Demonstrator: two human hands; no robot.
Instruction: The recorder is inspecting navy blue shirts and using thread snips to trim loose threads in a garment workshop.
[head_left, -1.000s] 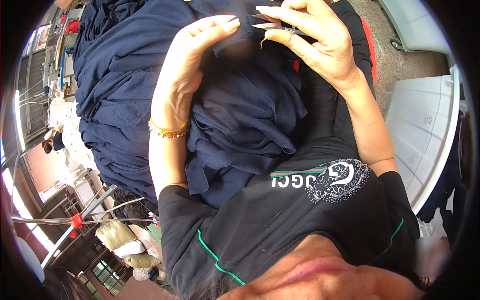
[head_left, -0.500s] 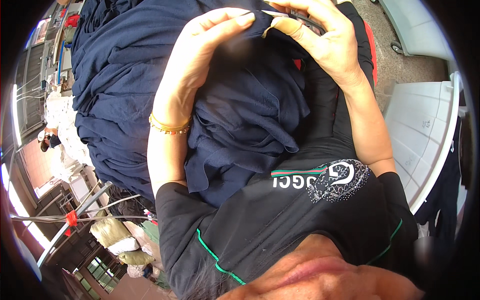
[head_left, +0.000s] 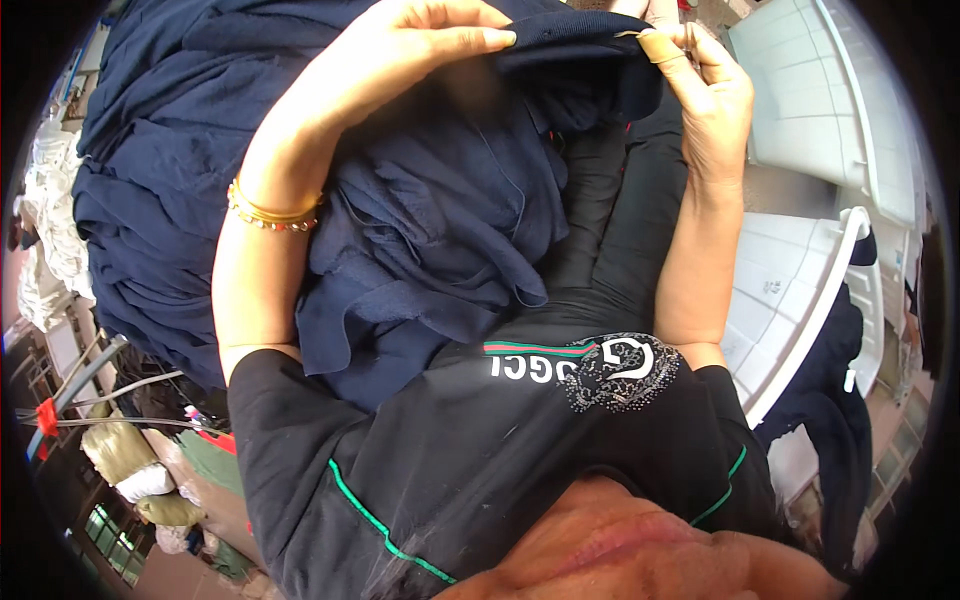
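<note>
A band of ribbed navy fabric (head_left: pixel 575 30) stretches between my two hands near the top of the view. My left hand (head_left: pixel 420 40) pinches one end between thumb and finger; a gold bracelet circles that wrist. My right hand (head_left: pixel 705 85), its thumb wrapped in yellowish tape, is closed at the band's other end. A small pale tip shows by that thumb; I cannot make out what it is. The rest of the band hangs down beside the right hand. Below and to the left, a large heap of navy cloth (head_left: pixel 420 240) lies against my body and over my lap.
White plastic bins (head_left: pixel 790 290) stand close at the right, with dark cloth (head_left: pixel 835 430) hanging behind. At the left are a pile of white cloth (head_left: pixel 50 230), a metal rail with a red tie (head_left: pixel 46 415) and stuffed sacks (head_left: pixel 115 450).
My hands have moved apart, the right one going right, and the ribbed band now shows between them. A dark thin tool seen in the right hand earlier no longer shows. The view has shifted.
</note>
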